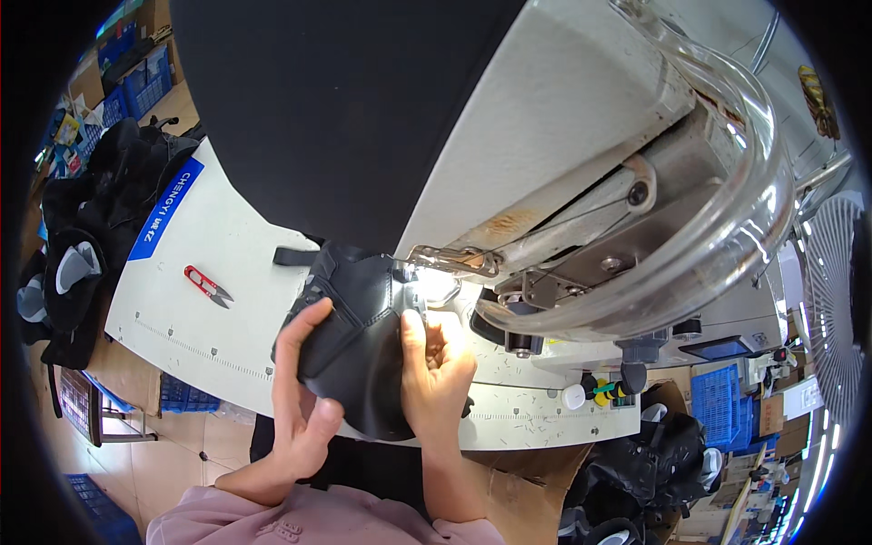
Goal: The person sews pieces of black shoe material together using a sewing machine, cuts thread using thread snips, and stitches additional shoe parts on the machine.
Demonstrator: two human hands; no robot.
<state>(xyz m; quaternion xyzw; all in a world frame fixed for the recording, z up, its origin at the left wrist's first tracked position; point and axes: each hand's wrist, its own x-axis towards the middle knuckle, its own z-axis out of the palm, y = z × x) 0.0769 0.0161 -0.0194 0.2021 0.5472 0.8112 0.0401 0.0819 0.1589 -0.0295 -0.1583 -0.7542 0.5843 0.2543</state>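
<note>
A black leather-like piece (pixel 368 359) with stitched panel seams lies under the head of a sewing machine (pixel 563 209), a short strap (pixel 295 258) sticking out at its far left. My left hand (pixel 304 409) grips its left side, the index finger stretched along the edge and the thumb on the near part. My right hand (pixel 438 372) pinches the right edge close to the lit stitching spot, thumb on top and fingers curled. The needle area is partly hidden by the machine's wire guide (pixel 454 260) and by glare.
Red-handled thread snips (pixel 209 286) lie on the white tabletop (pixel 245 327), left of the piece. Black goods (pixel 100 218) are heaped beyond the left edge, more (pixel 649 459) at lower right. A clear curved guard (pixel 772 182) juts out on the right, near thread spools (pixel 609 391).
</note>
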